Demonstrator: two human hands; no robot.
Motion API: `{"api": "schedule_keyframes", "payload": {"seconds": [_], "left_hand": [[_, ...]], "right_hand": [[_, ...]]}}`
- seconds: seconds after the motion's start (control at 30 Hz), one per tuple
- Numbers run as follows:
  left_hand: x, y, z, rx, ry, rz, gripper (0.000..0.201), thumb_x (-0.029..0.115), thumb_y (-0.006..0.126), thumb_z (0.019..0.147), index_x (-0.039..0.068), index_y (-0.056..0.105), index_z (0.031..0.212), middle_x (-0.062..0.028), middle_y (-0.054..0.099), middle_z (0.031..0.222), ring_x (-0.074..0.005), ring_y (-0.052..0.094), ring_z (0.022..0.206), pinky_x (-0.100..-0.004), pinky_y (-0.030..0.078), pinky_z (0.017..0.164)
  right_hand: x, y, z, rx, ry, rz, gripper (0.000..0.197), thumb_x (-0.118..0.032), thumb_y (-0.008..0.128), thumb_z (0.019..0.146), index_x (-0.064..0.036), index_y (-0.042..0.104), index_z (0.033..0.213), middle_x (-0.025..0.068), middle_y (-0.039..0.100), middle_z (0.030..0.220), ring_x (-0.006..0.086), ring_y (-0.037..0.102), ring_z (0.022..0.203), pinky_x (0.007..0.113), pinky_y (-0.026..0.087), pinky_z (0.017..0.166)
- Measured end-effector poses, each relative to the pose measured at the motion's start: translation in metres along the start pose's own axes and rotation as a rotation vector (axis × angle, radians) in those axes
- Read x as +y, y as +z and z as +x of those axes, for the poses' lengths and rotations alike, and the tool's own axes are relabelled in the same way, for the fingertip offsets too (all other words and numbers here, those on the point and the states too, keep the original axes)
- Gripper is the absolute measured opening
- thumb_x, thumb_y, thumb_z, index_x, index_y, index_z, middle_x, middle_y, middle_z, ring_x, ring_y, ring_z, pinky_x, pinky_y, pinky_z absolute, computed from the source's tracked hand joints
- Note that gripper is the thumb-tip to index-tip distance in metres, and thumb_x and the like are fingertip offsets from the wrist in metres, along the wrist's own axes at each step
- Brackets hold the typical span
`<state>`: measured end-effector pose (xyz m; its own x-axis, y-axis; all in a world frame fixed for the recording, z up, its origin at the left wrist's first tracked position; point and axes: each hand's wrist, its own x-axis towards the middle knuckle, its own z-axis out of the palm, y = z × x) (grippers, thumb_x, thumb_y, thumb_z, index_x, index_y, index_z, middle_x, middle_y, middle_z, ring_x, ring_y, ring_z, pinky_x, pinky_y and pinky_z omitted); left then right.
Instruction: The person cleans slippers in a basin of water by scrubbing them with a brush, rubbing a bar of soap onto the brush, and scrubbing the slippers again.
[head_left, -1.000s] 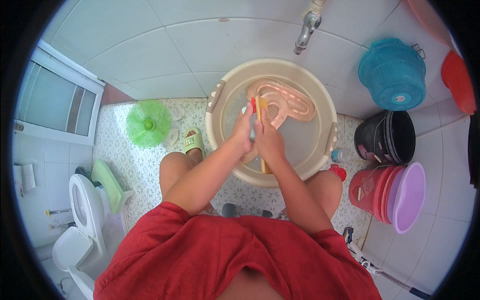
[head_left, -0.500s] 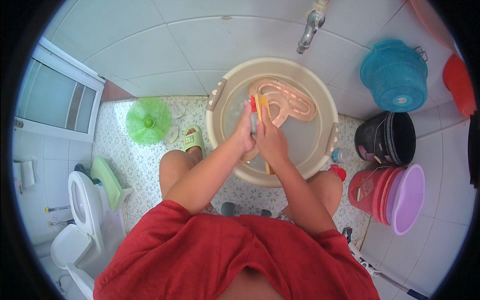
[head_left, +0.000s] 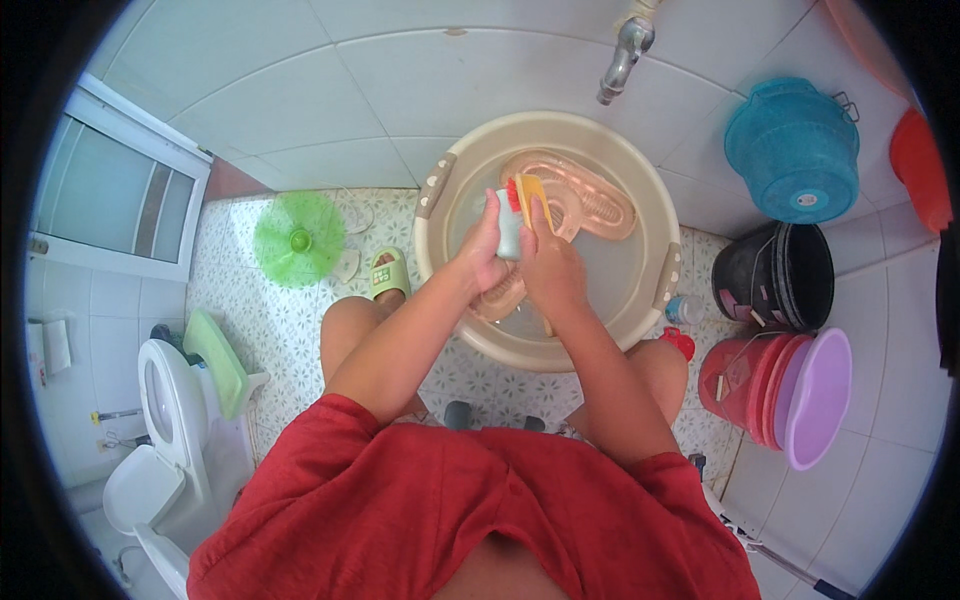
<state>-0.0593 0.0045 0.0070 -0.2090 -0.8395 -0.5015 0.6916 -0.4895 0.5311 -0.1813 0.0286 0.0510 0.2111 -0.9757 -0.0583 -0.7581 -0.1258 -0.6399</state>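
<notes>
A beige round basin (head_left: pixel 440 190) of water stands on the floor between my knees. Both hands are raised together over its middle. My left hand (head_left: pixel 482 255) grips a small pale, whitish object (head_left: pixel 508 236). My right hand (head_left: pixel 552 268) holds a yellow brush with red bristles (head_left: pixel 528 190), pressed against that object. A pink slipper (head_left: pixel 585 200) lies under the water at the far side of the basin. A second pink piece (head_left: pixel 500 300) shows below my left wrist, partly hidden.
A metal tap (head_left: pixel 622 55) juts from the tiled wall above the basin. On the right are an upturned teal bucket (head_left: pixel 795 150), a black bucket (head_left: pixel 775 275) and stacked red and purple tubs (head_left: pixel 800 385). A green round cover (head_left: pixel 298 238) and a toilet (head_left: pixel 165 440) are on the left.
The two hands stay together over the basin, with only small shifts of the brush against the pale object.
</notes>
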Motion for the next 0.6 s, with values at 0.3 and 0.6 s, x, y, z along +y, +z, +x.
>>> {"api": "schedule_keyframes", "payload": {"seconds": [0.3, 0.6], "left_hand": [[0.017, -0.02, 0.011, -0.053, -0.041, 0.047, 0.068, 0.066, 0.038, 0.09, 0.013, 0.047, 0.131, -0.0075, 0.055, 0.124, -0.0235, 0.054, 0.113, -0.0404, 0.046, 0.095], [0.015, 0.018, -0.006, 0.103, 0.281, 0.243, 0.058, 0.058, 0.034, 0.095, 0.014, 0.044, 0.131, -0.0079, 0.055, 0.121, -0.0229, 0.056, 0.11, -0.0367, 0.052, 0.087]], "right_hand": [[-0.015, 0.007, -0.02, -0.047, 0.013, 0.093, 0.054, -0.031, 0.043, 0.096, -0.0138, 0.031, 0.146, 0.0246, 0.064, 0.085, 0.0421, 0.062, 0.078, 0.048, 0.048, 0.071], [-0.01, -0.003, -0.003, -0.028, 0.072, -0.009, 0.054, -0.029, 0.042, 0.096, -0.0133, 0.03, 0.146, 0.0232, 0.064, 0.086, 0.0395, 0.063, 0.078, 0.048, 0.048, 0.07]]}}
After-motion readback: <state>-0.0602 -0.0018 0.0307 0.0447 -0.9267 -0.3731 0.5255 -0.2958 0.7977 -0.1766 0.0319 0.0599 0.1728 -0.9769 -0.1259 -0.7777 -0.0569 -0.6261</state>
